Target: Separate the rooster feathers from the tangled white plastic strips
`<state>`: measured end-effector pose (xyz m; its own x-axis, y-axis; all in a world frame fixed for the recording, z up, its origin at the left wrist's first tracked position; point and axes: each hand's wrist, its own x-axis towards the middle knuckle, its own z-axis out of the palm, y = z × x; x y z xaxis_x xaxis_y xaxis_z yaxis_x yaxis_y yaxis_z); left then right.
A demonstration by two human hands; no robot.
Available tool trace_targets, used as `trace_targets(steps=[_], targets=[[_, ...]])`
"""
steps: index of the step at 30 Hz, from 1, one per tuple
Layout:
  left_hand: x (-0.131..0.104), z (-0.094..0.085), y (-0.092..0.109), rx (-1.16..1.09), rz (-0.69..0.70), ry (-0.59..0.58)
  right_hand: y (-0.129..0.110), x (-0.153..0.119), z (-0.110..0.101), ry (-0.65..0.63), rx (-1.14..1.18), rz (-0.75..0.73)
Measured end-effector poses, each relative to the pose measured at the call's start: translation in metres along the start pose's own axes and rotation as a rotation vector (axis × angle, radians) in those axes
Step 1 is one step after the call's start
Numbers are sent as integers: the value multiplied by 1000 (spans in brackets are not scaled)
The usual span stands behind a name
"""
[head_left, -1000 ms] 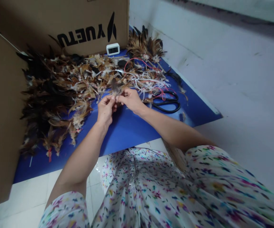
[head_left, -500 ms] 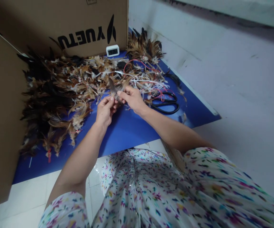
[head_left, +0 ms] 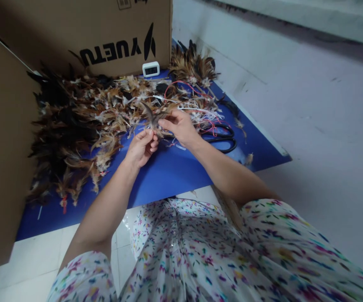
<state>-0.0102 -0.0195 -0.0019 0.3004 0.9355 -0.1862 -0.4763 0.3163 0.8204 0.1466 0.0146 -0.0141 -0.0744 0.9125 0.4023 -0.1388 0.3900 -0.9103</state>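
A small bunch of brown and grey feathers [head_left: 151, 119] is between my two hands, above the blue table. My left hand [head_left: 142, 147] pinches its lower end between thumb and curled fingers. From the right, my right hand [head_left: 180, 126] has its thumb and fingers closed at the bunch's side; its fingertips are partly hidden by feathers. Just behind the hands lies a big spread of loose brown and black feathers [head_left: 106, 109]. Black-handled scissors [head_left: 228, 140] rest beside my right wrist, with white and pink strings [head_left: 200, 110] tangled near them.
A white digital clock [head_left: 151, 69] stands before a large cardboard box [head_left: 106, 25]. Another cardboard panel [head_left: 5, 147] closes off the left. Feather bundles on sticks [head_left: 194, 67] lie at the back right, near the wall [head_left: 294, 84]. The blue table [head_left: 169, 180] ends close to my body.
My right hand has shifted slightly to the right and its fingers have lifted a little. The feathers between my hands now show more plainly. The view has tilted slightly.
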Motion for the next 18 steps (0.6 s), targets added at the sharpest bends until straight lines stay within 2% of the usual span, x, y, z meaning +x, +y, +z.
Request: trace_targets(steps=[3,7,11,18], targets=[[-1,0,-1,9,-24,-46,0,-1,-1,-9,-9,1],[-1,-2,-1,8,-28,-95,-1,-2,-2,-92,-13,17],[0,-3,-1,16,-37,-95,-2,-3,-2,-162,-1,5],[0,-4,-1,13,-29,-122,1,-1,-4,-152,-13,-13]])
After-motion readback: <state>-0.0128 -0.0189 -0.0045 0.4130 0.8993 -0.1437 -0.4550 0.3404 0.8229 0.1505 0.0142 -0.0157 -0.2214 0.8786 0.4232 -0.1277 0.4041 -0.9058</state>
